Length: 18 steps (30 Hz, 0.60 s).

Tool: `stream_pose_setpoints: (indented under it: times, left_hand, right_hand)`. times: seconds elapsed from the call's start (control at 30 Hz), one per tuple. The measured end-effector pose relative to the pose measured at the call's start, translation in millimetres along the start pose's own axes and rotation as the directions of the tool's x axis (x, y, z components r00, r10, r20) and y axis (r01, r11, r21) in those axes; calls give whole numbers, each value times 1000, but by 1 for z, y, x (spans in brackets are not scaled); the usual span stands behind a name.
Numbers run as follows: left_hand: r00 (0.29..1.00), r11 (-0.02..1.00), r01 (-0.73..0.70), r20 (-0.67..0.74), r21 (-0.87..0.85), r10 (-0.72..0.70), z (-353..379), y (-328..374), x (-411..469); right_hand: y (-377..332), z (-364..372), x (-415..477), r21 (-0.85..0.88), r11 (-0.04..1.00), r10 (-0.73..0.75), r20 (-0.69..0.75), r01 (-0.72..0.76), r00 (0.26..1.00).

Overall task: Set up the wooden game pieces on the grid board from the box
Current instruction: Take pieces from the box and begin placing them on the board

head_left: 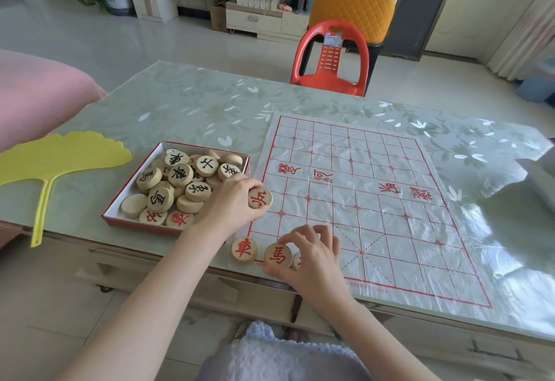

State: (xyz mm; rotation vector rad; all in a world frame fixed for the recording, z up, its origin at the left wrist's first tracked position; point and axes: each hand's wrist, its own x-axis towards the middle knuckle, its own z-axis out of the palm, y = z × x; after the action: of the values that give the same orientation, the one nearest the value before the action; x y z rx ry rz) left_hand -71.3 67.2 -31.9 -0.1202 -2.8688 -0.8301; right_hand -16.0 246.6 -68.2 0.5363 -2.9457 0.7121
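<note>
Fingers of the left hand (237, 200) grip a red-marked piece (260, 198) between box (120, 203) and board (390, 230). The right hand (312, 256) pinches a third, half-hidden piece (296, 260) on the board's near row.

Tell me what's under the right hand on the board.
The right hand covers most of a third wooden piece beside the horse piece; only its edge shows, its character hidden.
</note>
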Motion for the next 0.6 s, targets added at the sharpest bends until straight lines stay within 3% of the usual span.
stream_pose_setpoints:
  times: [0.27, 0.6]
  left_hand:
    - [991, 951, -103, -51, 291, 123, 18, -9, 38]
    - [995, 918, -58, -51, 392, 85, 33, -20, 60]
  right_hand:
    - [3, 6, 0, -1, 1000, 31, 27, -31, 999]
    - [8, 11, -1, 37, 999, 33, 16, -33, 999]
